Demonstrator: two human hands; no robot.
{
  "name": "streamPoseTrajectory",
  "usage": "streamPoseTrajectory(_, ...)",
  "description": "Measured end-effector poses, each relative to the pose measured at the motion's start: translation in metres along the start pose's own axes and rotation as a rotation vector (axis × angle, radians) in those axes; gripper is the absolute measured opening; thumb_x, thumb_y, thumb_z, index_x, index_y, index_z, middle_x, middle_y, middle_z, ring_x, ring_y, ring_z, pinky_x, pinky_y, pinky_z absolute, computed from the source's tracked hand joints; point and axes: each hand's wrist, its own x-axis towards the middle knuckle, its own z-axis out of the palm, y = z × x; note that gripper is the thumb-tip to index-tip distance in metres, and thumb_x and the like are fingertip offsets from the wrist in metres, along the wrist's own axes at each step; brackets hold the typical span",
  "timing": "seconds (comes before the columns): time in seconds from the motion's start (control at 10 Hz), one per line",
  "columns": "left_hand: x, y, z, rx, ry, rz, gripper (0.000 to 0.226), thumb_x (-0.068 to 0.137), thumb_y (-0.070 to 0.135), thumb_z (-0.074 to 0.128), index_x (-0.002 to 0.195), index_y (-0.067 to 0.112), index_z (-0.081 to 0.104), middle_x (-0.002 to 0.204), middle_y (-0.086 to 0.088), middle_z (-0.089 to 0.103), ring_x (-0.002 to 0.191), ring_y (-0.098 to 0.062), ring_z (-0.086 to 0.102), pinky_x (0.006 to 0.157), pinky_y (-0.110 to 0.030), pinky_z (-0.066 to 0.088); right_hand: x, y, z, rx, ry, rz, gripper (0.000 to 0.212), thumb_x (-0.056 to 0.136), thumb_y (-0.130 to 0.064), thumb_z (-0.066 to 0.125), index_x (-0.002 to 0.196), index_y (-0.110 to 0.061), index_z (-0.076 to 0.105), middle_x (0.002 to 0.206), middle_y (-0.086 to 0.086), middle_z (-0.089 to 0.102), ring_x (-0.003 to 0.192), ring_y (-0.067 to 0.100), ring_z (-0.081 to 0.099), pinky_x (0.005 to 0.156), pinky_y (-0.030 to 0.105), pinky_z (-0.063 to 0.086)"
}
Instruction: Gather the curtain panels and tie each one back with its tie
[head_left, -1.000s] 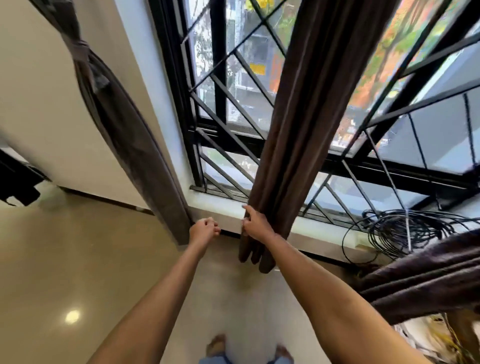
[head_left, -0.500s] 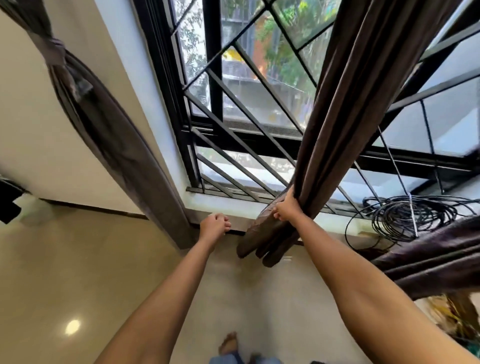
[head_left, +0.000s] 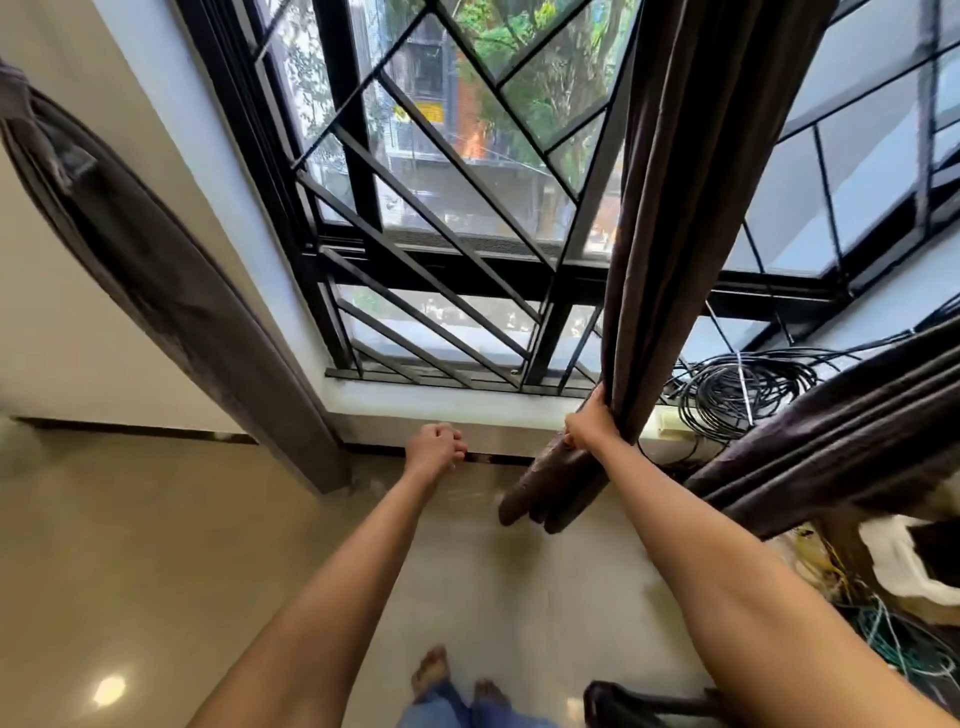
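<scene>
A dark brown curtain panel (head_left: 691, 197) hangs in front of the barred window, bunched into folds. My right hand (head_left: 595, 422) grips this bunch near its lower end, and the hem trails on the floor below my wrist. My left hand (head_left: 435, 448) hovers to the left of it, fingers curled into a fist, holding nothing I can see. At the far left a second brown panel (head_left: 171, 291) hangs gathered against the wall, with a fabric tie (head_left: 31, 114) around its upper part. A third brown panel (head_left: 841, 431) slants across the right edge.
A black metal window grille (head_left: 431, 270) stands behind a white sill (head_left: 441, 410). A coil of black cable (head_left: 737, 389) lies on the sill at the right. Loose wires and a white bag (head_left: 904, 566) clutter the floor at the right. My bare feet (head_left: 431, 670) stand on glossy tiles.
My right hand has slid to the right with the middle curtain, bunching it tighter and pulling its hem along. My left hand stays curled in about the same place.
</scene>
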Motion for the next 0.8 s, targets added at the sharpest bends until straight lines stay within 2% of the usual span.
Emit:
streamPoseTrajectory(0.1, -0.01, -0.005, 0.002, 0.009, 0.007, -0.002, 0.028, 0.1, 0.018, 0.036, 0.093, 0.007, 0.06, 0.08, -0.008, 0.065, 0.064, -0.013, 0.057, 0.054, -0.022, 0.042, -0.004, 0.019, -0.012, 0.055, -0.001, 0.02, 0.069, 0.089, 0.002, 0.047, 0.148, -0.012, 0.015, 0.071, 0.003, 0.044, 0.057, 0.019, 0.05, 0.071, 0.033, 0.052)
streamPoseTrajectory(0.2, -0.02, -0.015, -0.002, 0.011, 0.027, 0.009, 0.028, 0.1, 0.02, 0.036, 0.088, 0.01, 0.06, 0.083, -0.008, 0.066, 0.067, -0.013, 0.058, 0.054, -0.022, 0.043, -0.012, 0.023, -0.014, 0.029, -0.008, 0.006, 0.066, 0.088, 0.001, 0.048, 0.147, -0.011, 0.02, 0.073, 0.003, 0.044, 0.058, 0.019, 0.051, 0.065, 0.036, 0.05)
streamPoseTrajectory(0.3, -0.029, -0.019, -0.009, -0.001, 0.057, 0.008, 0.028, 0.1, 0.021, 0.037, 0.09, 0.009, 0.061, 0.08, -0.006, 0.066, 0.066, -0.013, 0.059, 0.054, -0.022, 0.043, -0.017, 0.026, -0.015, -0.006, -0.022, -0.009, 0.066, 0.087, 0.0, 0.048, 0.146, -0.009, 0.02, 0.085, 0.008, 0.049, 0.059, 0.019, 0.05, 0.055, 0.03, 0.045)
streamPoseTrajectory(0.4, -0.035, -0.024, -0.019, -0.029, 0.085, 0.005, 0.029, 0.1, 0.021, 0.039, 0.086, 0.01, 0.061, 0.079, -0.006, 0.067, 0.064, -0.012, 0.058, 0.053, -0.023, 0.043, -0.029, 0.015, -0.006, -0.005, -0.054, -0.005, 0.07, 0.088, 0.002, 0.044, 0.149, -0.012, 0.011, 0.079, 0.001, 0.041, 0.056, 0.017, 0.045, 0.041, 0.023, 0.043)
streamPoseTrajectory(0.5, -0.039, -0.025, -0.032, -0.057, 0.113, -0.007, 0.028, 0.099, 0.021, 0.039, 0.085, 0.01, 0.061, 0.076, -0.005, 0.067, 0.063, -0.013, 0.058, 0.054, -0.023, 0.044, -0.042, 0.001, 0.01, -0.025, -0.096, -0.048, 0.084, 0.089, 0.005, 0.04, 0.15, -0.023, -0.01, 0.099, 0.0, 0.041, 0.053, 0.015, 0.044, 0.032, 0.015, 0.036)
streamPoseTrajectory(0.6, -0.036, -0.028, -0.045, -0.077, 0.132, -0.01, 0.029, 0.1, 0.021, 0.039, 0.083, 0.012, 0.06, 0.074, -0.004, 0.066, 0.062, -0.012, 0.057, 0.054, -0.023, 0.044, -0.041, -0.01, 0.036, -0.048, -0.117, -0.126, 0.083, 0.085, 0.003, 0.045, 0.15, -0.018, -0.001, 0.104, 0.009, 0.044, 0.052, 0.017, 0.051, 0.037, 0.021, 0.04)
streamPoseTrajectory(0.7, -0.036, -0.022, -0.066, -0.083, 0.134, 0.001, 0.029, 0.1, 0.02, 0.037, 0.088, 0.008, 0.061, 0.074, -0.004, 0.065, 0.061, -0.012, 0.057, 0.053, -0.022, 0.042, -0.049, -0.029, 0.061, -0.194, -0.125, -0.207, 0.067, 0.08, -0.002, 0.047, 0.142, -0.008, 0.023, 0.108, 0.019, 0.057, 0.07, 0.027, 0.068, 0.057, 0.035, 0.056)
streamPoseTrajectory(0.8, -0.031, -0.01, -0.086, -0.085, 0.12, 0.014, 0.029, 0.101, 0.016, 0.035, 0.083, 0.008, 0.057, 0.066, -0.003, 0.06, 0.055, -0.011, 0.052, 0.046, -0.019, 0.04, -0.061, -0.05, 0.08, -0.251, -0.163, -0.322, 0.039, 0.085, -0.005, 0.046, 0.122, -0.012, 0.038, 0.095, 0.021, 0.061, 0.074, 0.031, 0.068, 0.07, 0.04, 0.058)
